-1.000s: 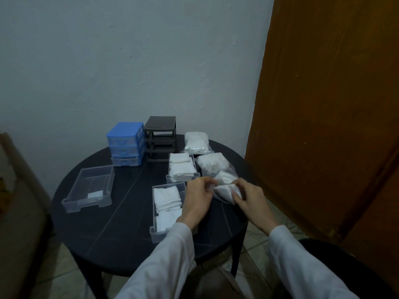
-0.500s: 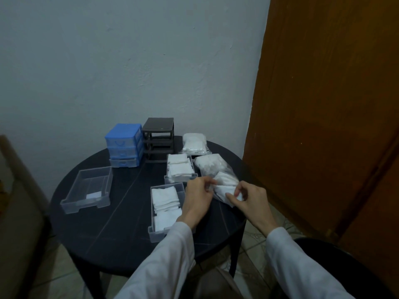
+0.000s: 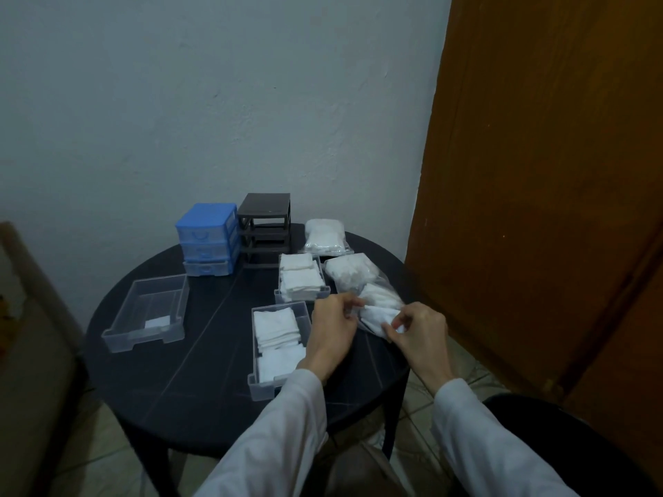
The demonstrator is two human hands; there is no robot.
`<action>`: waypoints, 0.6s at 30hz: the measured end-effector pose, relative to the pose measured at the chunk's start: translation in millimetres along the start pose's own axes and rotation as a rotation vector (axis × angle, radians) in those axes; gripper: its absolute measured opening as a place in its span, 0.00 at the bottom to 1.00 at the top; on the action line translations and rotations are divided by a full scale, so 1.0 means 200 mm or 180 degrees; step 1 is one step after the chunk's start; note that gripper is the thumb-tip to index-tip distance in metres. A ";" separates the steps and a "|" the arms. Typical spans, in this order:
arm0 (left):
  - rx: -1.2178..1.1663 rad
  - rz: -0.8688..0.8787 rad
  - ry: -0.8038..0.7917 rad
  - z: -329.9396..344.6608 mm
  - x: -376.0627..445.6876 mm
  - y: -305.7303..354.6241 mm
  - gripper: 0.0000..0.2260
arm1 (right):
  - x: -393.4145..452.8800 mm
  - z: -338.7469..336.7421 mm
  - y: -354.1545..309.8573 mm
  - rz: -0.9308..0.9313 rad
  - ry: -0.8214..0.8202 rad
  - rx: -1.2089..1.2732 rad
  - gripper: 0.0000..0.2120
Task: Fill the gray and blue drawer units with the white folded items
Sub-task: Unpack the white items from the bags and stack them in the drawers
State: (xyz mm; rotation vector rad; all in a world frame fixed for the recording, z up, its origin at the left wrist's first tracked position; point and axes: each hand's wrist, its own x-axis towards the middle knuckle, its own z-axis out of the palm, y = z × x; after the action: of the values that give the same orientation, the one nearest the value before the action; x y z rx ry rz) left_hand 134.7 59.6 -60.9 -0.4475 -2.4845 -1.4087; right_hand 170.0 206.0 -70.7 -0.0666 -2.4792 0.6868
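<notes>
1. I see the round dark table (image 3: 201, 356) filling the lower middle of the frame.
2. The blue drawer unit (image 3: 207, 238) stands at the table's far edge, left of centre, its bottom drawer slightly pulled out. The gray drawer unit (image 3: 266, 229) is just beside it on the right, its slots open and without drawers.
3. A clear drawer (image 3: 147, 312) lies at left of centre, holding one small white piece.
4. Two more clear drawers sit near the middle: the near drawer (image 3: 278, 344) and the far drawer (image 3: 301, 278), both packed with white folded items (image 3: 276, 326).
5. An open plastic bag (image 3: 358, 281) of folded items lies right of the far drawer; a sealed bag (image 3: 324, 236) lies behind it.
6. My left hand (image 3: 333, 330) has its fingers curled, pinching the bag's near edge.
7. My right hand (image 3: 418, 331) pinches a white folded piece (image 3: 376, 315) at the bag's mouth, right of centre.
</notes>
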 end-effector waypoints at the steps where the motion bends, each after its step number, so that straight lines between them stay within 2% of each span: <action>1: -0.0015 -0.0002 -0.0019 0.00 0.00 0.00 0.11 | 0.00 0.00 0.00 -0.0040 -0.0014 0.0072 0.09; 7: 0.0000 -0.0050 -0.0115 -0.02 -0.01 0.01 0.13 | -0.01 -0.01 -0.01 -0.0170 -0.0151 0.0606 0.09; 15: 0.0087 0.0003 -0.0089 -0.02 -0.01 0.02 0.14 | -0.01 -0.05 -0.02 -0.0170 -0.0015 0.0651 0.08; 18: 0.0204 -0.0003 -0.0040 -0.02 -0.01 0.02 0.10 | 0.01 -0.08 -0.02 -0.0067 0.0095 0.0798 0.07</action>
State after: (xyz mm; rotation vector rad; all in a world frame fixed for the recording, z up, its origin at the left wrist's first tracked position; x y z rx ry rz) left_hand 139.2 57.6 -56.1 -0.4434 -2.5320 -1.3263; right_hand 177.0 209.9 -55.9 0.0433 -2.3425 0.9738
